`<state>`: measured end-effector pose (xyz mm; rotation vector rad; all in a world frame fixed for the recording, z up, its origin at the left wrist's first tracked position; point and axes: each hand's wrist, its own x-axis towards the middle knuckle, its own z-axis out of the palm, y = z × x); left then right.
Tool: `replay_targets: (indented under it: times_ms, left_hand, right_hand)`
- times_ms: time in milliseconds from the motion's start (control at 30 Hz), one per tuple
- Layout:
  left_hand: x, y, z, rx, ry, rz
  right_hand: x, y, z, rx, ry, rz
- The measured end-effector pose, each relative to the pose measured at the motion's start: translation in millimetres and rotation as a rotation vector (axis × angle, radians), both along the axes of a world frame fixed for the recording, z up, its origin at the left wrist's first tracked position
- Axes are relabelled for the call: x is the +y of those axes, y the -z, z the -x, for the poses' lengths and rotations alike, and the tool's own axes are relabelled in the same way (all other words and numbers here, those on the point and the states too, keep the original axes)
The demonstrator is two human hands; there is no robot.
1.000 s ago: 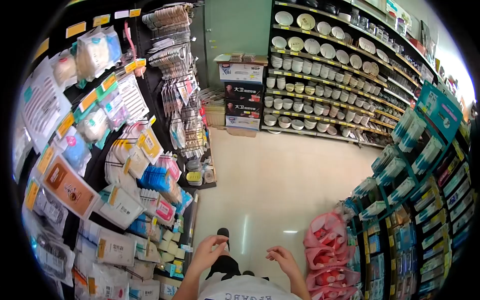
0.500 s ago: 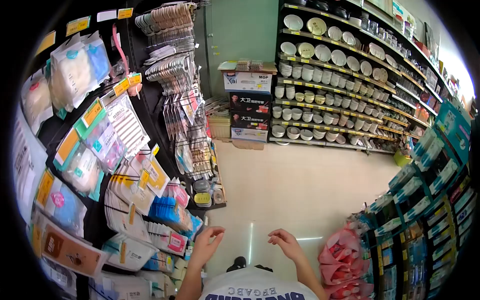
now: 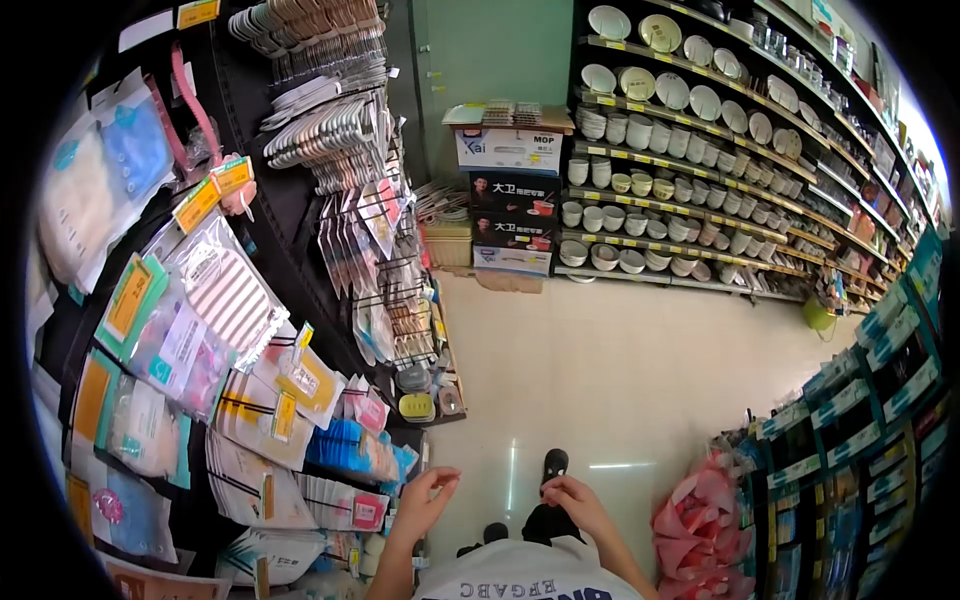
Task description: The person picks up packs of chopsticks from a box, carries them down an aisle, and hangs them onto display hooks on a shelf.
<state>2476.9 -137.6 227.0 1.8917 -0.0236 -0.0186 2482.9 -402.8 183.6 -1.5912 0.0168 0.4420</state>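
My left hand (image 3: 427, 500) hovers in front of my body with its fingers loosely bent and nothing in it. Close to its left hang pink-labelled packets (image 3: 345, 502) and blue packs (image 3: 355, 450) on the rack; the hand appears apart from them. My right hand (image 3: 572, 499) is held over my forward leg, fingers relaxed and curved, also holding nothing visible. Right of it stands a pink wrapped bundle (image 3: 703, 530), which the hand does not touch. Below, a dark shoe (image 3: 556, 462) is on the tiled floor.
Hanging racks with striped packs (image 3: 235, 290) and utensils (image 3: 335, 135) line the left. Ahead are stacked mop boxes (image 3: 512, 210) and shelves of plates and bowls (image 3: 670, 190). A teal display rack (image 3: 850, 400) stands right, and pale floor (image 3: 600, 370) runs between.
I have stepped forward; one shoe now shows farther ahead. The left racks slide closer and lower in view. Both hands stay in front of my body, the right one slightly lower.
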Motion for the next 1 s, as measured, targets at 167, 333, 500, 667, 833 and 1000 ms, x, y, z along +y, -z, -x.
replay_targets:
  times_ms: [167,333,500,667,833,1000]
  left_hand:
    - [-6.6,7.2,-40.4,0.002,-0.036,-0.029]
    - [-28.2,5.8,-97.2,0.002,-0.169,0.031]
    - [-62.4,-0.8,-168.9,-0.065,-0.147,0.015]
    - [-107.5,-5.0,-235.1,-0.138,-0.07,0.013]
    - [-144.9,-8.3,-273.5,-0.098,-0.022,0.017]
    - [-154.3,-3.7,-313.4,-0.027,0.041,-0.019]
  right_hand:
    - [-3.6,3.2,-64.6,-0.06,-0.051,-0.076]
    - [-16.6,-6.0,-151.3,-0.054,-0.159,-0.095]
    - [-54.8,-45.8,-229.1,-0.208,-0.131,0.021]
    - [-103.0,-36.7,-277.0,-0.198,-0.103,0.016]
    - [-127.4,-20.3,-302.1,-0.111,-0.058,-0.005]
    - [-142.2,-7.3,-333.2,-0.062,-0.012,0.01]
